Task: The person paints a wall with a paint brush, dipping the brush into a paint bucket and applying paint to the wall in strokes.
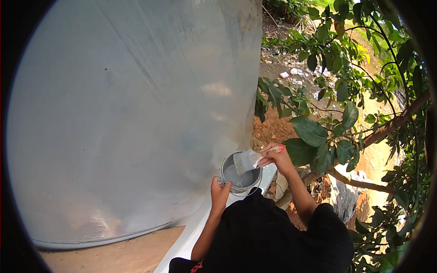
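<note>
A small grey bucket (pixel 222 169) holds grey paint (pixel 240 179), and its thin wire handle hangs down on the near side. My left hand (pixel 220 192) grips the bucket's left rim, thumb and fingers closed around the edge. In my right hand (pixel 275 157) is a wide paintbrush (pixel 246 162), held by its handle, which has a red end. Its pale bristles point left over the bucket's mouth, above the paint. Whether the bristles touch the far inner wall, I cannot tell. A white ledge (pixel 196 224) runs under the bucket.
A large, grey-coated smooth surface (pixel 132 118) with streaks fills the left side. Below it lies a brown strip (pixel 114 251). Leafy branches (pixel 314 132) reach close to my right arm. Beyond them, far below, is reddish soil (pixel 272 126) with scattered litter (pixel 297 72).
</note>
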`<control>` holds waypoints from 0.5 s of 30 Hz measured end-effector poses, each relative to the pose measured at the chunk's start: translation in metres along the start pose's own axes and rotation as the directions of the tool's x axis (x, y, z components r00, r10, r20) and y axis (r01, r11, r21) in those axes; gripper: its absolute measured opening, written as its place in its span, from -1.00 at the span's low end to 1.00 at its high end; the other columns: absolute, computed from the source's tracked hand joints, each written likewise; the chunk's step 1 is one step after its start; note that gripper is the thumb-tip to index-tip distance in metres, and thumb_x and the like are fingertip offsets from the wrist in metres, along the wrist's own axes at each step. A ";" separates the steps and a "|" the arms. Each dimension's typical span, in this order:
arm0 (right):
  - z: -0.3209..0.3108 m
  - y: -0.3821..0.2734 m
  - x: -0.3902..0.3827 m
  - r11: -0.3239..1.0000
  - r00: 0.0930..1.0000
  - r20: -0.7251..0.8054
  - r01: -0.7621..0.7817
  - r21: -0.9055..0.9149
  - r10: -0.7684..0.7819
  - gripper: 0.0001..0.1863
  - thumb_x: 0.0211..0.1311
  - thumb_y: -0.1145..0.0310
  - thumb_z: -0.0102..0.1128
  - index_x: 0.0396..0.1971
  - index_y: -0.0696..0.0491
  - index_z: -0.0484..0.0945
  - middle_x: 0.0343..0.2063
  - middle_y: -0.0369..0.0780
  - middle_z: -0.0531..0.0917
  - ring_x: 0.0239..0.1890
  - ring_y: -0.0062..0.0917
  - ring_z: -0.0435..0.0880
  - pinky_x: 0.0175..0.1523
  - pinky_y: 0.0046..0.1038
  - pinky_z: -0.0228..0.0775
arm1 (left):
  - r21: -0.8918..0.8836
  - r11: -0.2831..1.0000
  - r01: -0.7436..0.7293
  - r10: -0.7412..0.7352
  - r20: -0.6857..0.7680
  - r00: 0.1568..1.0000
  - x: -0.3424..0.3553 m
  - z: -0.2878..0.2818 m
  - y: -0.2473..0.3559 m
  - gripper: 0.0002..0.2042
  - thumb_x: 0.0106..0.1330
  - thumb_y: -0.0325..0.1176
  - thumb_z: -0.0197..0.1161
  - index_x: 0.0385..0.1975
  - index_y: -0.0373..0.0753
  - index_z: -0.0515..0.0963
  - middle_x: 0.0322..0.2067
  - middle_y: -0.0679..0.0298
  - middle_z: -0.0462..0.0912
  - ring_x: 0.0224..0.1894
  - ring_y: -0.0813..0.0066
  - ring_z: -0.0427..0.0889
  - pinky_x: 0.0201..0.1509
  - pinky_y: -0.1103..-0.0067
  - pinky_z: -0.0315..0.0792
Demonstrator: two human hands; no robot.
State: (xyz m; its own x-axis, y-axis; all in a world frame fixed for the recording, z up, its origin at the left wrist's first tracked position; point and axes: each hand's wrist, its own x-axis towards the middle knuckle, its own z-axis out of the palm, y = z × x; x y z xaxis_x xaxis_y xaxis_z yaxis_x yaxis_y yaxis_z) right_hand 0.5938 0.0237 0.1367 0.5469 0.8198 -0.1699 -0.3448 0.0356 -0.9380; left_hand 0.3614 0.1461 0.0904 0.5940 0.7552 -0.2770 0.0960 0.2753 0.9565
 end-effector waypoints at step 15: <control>0.006 -0.173 0.059 0.821 0.831 -0.330 0.529 0.217 -0.449 -0.82 0.23 0.47 0.03 -0.19 0.21 0.42 -0.32 -0.04 0.63 -0.34 -0.36 0.72 -0.18 -0.40 0.66 | 0.070 0.997 -0.043 0.047 -0.055 0.997 0.011 0.000 -0.053 -0.76 0.10 -0.52 0.27 -0.42 -0.22 0.28 -0.61 0.43 0.37 -0.58 0.74 0.31 -0.55 0.68 0.20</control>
State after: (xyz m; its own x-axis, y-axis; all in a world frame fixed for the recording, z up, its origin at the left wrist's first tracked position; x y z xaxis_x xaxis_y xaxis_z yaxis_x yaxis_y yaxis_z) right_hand 0.6812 0.0689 0.2908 0.8605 0.4766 0.1800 -0.1588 0.5866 -0.7941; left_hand 0.3629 0.1402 0.0369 0.5527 0.7991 -0.2364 0.1262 0.2001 0.9716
